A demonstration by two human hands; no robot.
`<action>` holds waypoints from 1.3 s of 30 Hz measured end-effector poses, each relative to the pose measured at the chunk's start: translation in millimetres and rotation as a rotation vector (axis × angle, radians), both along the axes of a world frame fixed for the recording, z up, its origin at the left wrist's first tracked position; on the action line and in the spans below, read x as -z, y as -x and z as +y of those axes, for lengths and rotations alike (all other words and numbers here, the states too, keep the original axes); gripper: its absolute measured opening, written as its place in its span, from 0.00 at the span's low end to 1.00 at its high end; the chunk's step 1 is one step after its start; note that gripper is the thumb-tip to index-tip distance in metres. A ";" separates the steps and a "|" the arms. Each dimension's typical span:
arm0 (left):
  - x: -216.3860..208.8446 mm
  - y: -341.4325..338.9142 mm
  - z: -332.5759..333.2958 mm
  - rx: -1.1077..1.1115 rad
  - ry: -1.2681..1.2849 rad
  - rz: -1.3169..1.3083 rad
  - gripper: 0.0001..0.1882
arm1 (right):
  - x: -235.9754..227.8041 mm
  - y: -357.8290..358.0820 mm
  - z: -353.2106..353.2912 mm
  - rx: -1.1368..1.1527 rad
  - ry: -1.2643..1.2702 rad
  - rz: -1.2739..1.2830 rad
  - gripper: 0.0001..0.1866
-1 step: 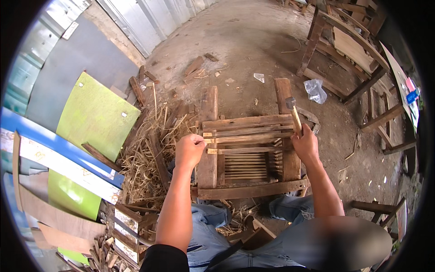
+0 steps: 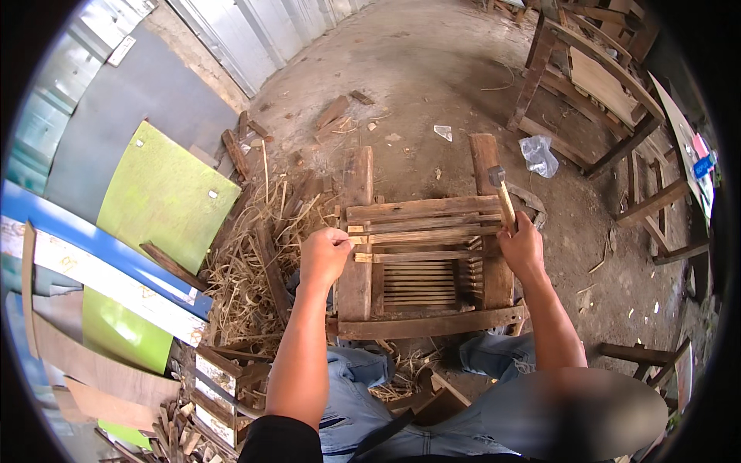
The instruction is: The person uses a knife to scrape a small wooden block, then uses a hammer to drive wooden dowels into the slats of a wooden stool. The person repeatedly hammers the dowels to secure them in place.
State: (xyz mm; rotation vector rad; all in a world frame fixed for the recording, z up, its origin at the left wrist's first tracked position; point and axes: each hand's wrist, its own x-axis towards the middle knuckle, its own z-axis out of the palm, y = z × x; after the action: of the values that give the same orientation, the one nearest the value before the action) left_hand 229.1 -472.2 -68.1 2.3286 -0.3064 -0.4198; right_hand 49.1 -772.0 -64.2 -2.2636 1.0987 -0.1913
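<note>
In front of me stands a worn wooden chair frame (image 2: 356, 285) with thick posts at both sides. Several thin wooden slats (image 2: 424, 235) run across it between the posts, and a row of narrower sticks (image 2: 417, 285) shows lower down inside. My left hand (image 2: 323, 256) is closed in a pinch at the left ends of the slats, over the left post. Whatever its fingertips hold is hidden. On the far side, my right hand (image 2: 522, 245) grips a hammer (image 2: 505, 201) by its handle, the metal head pointing away from me beside the right post.
A heap of wood shavings (image 2: 247, 285) lies left of the frame, near leaning green boards (image 2: 166, 197) and a blue-and-white plank (image 2: 100, 266). Another wooden frame (image 2: 532, 81) stands at the far right. A clear plastic bag (image 2: 538, 156) rests on the dirt floor.
</note>
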 end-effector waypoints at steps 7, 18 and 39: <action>0.6 -5.9 -2.2 -0.017 -0.005 -0.017 0.10 | 6.2 -5.5 -4.4 -0.019 0.049 -0.059 0.12; -4.3 -7.5 -6.3 -0.015 -0.082 0.005 0.10 | 3.5 -5.9 -8.8 0.025 -0.019 -0.057 0.11; -0.3 -7.8 -7.8 -0.021 -0.026 0.000 0.08 | 9.7 -7.8 -8.6 0.002 0.061 -0.090 0.11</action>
State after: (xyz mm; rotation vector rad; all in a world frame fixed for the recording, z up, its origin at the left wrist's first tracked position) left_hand 236.9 -480.0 -67.8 2.3548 -0.2778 -0.4152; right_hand 57.0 -780.6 -73.9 -2.2844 1.0614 -0.3291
